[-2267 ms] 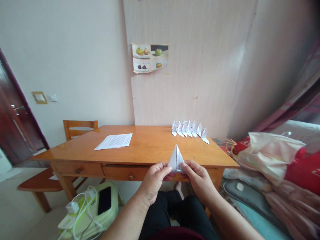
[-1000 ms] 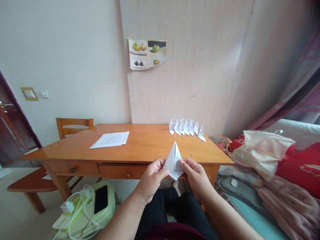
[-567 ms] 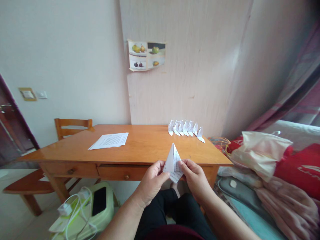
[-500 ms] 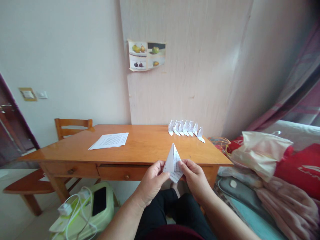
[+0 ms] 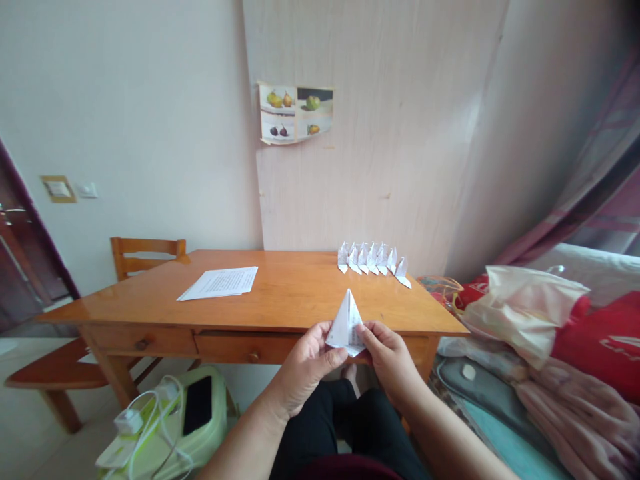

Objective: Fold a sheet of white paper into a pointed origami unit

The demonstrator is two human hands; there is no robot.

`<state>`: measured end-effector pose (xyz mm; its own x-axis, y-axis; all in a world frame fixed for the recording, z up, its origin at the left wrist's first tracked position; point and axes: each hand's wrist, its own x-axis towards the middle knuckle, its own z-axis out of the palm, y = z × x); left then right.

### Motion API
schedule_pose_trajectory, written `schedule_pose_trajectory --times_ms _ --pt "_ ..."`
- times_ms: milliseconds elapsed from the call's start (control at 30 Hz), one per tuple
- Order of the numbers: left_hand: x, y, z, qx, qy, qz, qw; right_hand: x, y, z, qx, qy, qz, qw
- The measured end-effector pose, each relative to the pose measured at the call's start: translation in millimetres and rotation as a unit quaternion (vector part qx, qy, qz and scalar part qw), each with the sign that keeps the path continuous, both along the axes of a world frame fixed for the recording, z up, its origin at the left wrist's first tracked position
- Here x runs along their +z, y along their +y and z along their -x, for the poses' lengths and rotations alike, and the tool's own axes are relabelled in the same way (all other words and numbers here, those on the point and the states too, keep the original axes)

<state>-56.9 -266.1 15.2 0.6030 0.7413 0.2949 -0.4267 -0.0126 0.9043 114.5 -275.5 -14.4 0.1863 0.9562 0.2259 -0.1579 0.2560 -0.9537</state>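
Note:
A folded white paper with printed text point(image 5: 347, 323), shaped like an upright triangle, is held in front of me above my lap. My left hand point(image 5: 309, 367) pinches its lower left corner, thumb on the front. Fingers of my right hand point(image 5: 391, 360) pinch the lower right corner. Both hands hover just before the near edge of the wooden table point(image 5: 280, 300). A row of several finished folded paper pieces point(image 5: 373, 259) stands at the table's far right. A flat printed sheet point(image 5: 220, 282) lies at the table's middle left.
A wooden chair point(image 5: 145, 253) stands behind the table's left end, a bench point(image 5: 45, 373) at its left side. On the floor at lower left sits a green box with a phone and white cables point(image 5: 170, 427). Bags and bedding point(image 5: 530, 320) pile up on the right.
The paper's hanging bottom tip has been turned up, so the piece now ends in a flatter lower edge. Both hands stay pinched on it in almost the same place.

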Motion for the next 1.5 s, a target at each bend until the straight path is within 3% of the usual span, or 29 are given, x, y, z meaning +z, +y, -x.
schedule_pose_trajectory --times_ms 100,400,500,733,933,1033,1233,1500 --pt "-0.9 1.5 2.0 0.008 0.003 0.003 1.0 -0.1 3.0 1.9 0.003 -0.02 0.003 1.0" --pt "-7.9 17.1 4.2 0.152 0.037 0.014 0.988 14.4 0.5 11.0 0.048 -0.042 0.024 0.998" --pt "-10.1 20.3 5.4 0.171 0.033 0.02 0.984 14.6 1.2 12.3 0.102 -0.053 0.019 0.993" --pt "-11.3 23.3 10.4 0.127 -0.006 0.087 0.988 7.2 8.1 10.4 0.156 -0.044 0.016 0.987" --pt "-20.3 33.7 18.1 0.17 0.071 0.113 0.976 8.8 9.4 12.6 0.194 -0.071 -0.009 0.978" --pt "-24.2 35.9 19.0 0.179 0.081 0.112 0.974 7.7 10.5 15.6 0.183 -0.076 -0.002 0.98" --pt "-18.9 32.3 12.6 0.1 0.047 0.079 0.991 -3.4 17.0 12.5 0.111 -0.071 0.043 0.99" --pt "-27.5 34.7 4.7 0.162 0.061 0.029 0.984 -5.7 18.4 11.2 0.112 -0.072 0.048 0.99"
